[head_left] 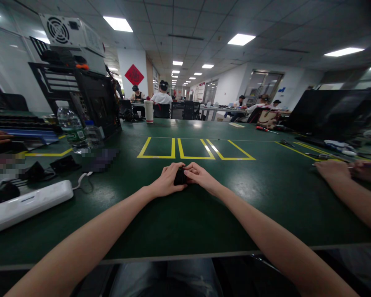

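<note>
Your left hand bends its grip around a small black thing. Your right hand has its grip nearly closed, fingertips holding the other side.

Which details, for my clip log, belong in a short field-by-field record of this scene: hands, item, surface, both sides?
Left hand: fingers and thumb around a small black object
Right hand: fingertips at the same object
Object identity: mostly covered, cannot tell
Surface: green tabletop
Markings: three yellow tape outlines beyond the hands
Left side: white power strip; large clear bottle farther back
Right side: another person's hand at the table
</note>
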Tool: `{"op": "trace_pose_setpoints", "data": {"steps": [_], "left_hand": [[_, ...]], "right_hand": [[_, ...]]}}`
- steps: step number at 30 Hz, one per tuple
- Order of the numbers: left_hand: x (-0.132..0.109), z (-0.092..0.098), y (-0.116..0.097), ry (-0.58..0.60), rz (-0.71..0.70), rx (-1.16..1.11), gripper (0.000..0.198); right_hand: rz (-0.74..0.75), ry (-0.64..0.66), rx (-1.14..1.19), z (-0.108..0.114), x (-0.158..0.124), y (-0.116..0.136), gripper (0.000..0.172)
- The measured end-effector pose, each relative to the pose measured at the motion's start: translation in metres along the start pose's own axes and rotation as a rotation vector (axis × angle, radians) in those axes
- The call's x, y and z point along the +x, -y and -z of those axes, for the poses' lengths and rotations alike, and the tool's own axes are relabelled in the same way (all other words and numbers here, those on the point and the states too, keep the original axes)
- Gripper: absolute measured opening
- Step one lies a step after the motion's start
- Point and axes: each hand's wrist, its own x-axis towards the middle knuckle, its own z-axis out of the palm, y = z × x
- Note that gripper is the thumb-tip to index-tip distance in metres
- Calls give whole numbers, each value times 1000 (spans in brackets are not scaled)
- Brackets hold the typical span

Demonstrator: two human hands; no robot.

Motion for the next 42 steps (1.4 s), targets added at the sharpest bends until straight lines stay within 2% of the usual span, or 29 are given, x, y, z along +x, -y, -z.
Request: {"op": "trace_pose_setpoints", "data": {"steps": [5, 13, 17, 22, 25, 32, 42], "left_hand": [[0, -4, 3, -16, -2, 26, 60], [-1, -1, 2, -1, -8, 21, 59], [0, -2, 2, 4, -9, 18, 59], [0, -2, 2, -5, 0, 21, 58], [0, -1, 1, 3, 0, 15, 57], [-1, -1, 3, 3, 1, 3, 58], [-1, -2, 1, -2, 4, 9, 58]], "right_hand": [[-81, -34, 32, 0, 5, -6, 27], [30, 54, 22, 2, -3, 3, 32], [4, 26, 33, 0, -2, 4, 27], [-43, -26, 14, 0, 3, -3, 30], [-71, -8, 13, 1, 4, -4, 30], [39, 76, -3, 4, -2, 3, 35], [-64, -23, 15, 0, 4, -5, 30]]}}
